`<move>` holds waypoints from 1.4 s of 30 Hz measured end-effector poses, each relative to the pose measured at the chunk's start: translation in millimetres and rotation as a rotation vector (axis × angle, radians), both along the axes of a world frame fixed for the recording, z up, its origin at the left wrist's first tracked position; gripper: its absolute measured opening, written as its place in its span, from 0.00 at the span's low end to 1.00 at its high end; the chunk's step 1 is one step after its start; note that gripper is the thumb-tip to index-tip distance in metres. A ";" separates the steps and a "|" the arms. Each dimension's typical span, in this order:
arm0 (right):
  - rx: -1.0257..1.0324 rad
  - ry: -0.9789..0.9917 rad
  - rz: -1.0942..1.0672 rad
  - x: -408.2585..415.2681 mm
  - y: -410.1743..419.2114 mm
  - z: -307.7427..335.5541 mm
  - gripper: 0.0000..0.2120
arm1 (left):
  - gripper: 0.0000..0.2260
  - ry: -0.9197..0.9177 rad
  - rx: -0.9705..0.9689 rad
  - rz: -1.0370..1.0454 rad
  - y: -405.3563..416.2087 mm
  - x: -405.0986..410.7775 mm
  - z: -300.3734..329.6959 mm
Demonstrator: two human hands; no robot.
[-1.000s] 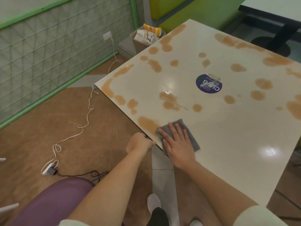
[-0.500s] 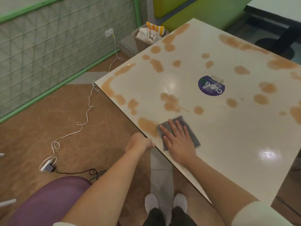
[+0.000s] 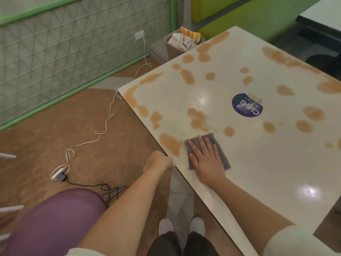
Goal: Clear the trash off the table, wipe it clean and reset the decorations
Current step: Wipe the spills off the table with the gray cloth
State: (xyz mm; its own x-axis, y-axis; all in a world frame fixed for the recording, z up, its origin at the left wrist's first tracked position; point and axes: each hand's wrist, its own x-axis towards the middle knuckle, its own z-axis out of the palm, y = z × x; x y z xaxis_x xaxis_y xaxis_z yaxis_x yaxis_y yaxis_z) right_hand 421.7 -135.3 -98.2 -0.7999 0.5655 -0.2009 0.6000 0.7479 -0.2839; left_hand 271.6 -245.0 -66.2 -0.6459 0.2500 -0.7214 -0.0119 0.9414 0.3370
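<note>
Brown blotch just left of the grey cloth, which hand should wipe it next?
Right hand: it presses flat on the grey cloth beside it; the left hand grips the table edge.

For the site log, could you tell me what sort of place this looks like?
Probably a fast-food or café dining area: a branded round sticker on the stained table, green booth seating behind, and a bin stuffed with paper food wrappers.

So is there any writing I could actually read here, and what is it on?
"CLAYGO": large white letters on the round purple sticker stuck to the table, seen upside down from here.
Small white lines beside that word on the same sticker: too small to read.
Crumpled printed paper in the trash bin: a drawing shows, no legible words.
Nothing else carries text.
</note>
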 end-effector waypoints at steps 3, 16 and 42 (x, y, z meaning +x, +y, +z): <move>0.042 0.015 -0.063 17.3 5.0 -1.6 0.28 | 0.12 0.004 0.009 0.016 -1.7 3.7 -1.7; 0.028 0.055 -0.142 -19.3 -12.5 -1.9 0.27 | 0.22 -0.077 0.117 0.009 -7.5 -61.0 -2.4; 0.073 0.038 -0.353 -122.6 -30.0 -6.5 0.28 | 0.09 0.029 0.141 -0.093 11.4 -133.2 5.4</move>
State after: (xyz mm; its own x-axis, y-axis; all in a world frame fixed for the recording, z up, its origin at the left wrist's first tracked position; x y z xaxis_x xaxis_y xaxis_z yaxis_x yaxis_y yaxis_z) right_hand 299.1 -165.3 -104.7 -0.5586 0.8202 -0.1236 0.8153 0.5155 -0.2639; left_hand 138.4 -233.6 -60.8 -0.6355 0.4072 -0.6560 0.0848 0.8813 0.4649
